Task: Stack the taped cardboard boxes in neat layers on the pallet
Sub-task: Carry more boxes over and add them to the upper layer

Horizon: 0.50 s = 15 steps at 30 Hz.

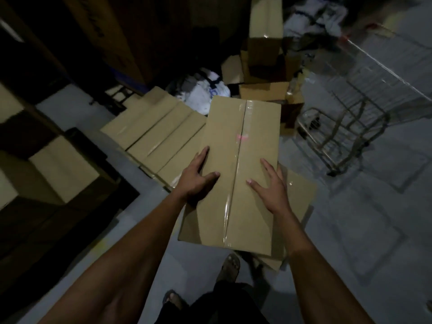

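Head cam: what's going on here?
A person has both hands flat on top of a taped cardboard box, left hand and right hand on either side of the tape seam. It sits above another box. A row of boxes lies to the left on the floor.

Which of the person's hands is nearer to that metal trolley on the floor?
The right hand. It lies on the taped box's right half, the side facing the metal trolley; the left hand lies on the box's far half.
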Each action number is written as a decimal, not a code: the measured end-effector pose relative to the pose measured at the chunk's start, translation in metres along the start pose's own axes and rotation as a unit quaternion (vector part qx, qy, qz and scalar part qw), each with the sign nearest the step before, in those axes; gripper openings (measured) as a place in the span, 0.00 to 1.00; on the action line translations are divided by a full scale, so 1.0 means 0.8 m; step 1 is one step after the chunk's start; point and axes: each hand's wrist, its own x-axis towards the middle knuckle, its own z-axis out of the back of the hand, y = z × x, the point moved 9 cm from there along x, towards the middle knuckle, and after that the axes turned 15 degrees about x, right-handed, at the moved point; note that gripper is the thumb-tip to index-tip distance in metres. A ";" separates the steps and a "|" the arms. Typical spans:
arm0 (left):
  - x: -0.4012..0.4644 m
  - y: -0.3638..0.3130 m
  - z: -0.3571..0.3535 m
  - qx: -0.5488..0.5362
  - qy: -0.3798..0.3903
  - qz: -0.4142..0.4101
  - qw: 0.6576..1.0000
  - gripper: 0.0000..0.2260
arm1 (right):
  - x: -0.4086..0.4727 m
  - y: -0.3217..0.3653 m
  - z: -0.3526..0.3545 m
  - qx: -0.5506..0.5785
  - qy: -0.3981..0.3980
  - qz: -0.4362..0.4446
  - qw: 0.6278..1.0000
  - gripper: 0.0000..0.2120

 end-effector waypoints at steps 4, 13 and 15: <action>-0.066 0.057 0.097 -0.029 -0.052 0.032 0.998 0.39 | -0.019 0.052 -0.105 -0.015 0.058 0.027 0.998 0.39; -0.251 0.224 0.293 -0.047 -0.159 0.108 0.980 0.38 | -0.105 0.153 -0.366 -0.053 0.194 0.094 0.975 0.38; -0.293 0.265 0.325 -0.065 -0.185 0.130 0.972 0.38 | -0.128 0.169 -0.422 -0.070 0.222 0.104 0.967 0.38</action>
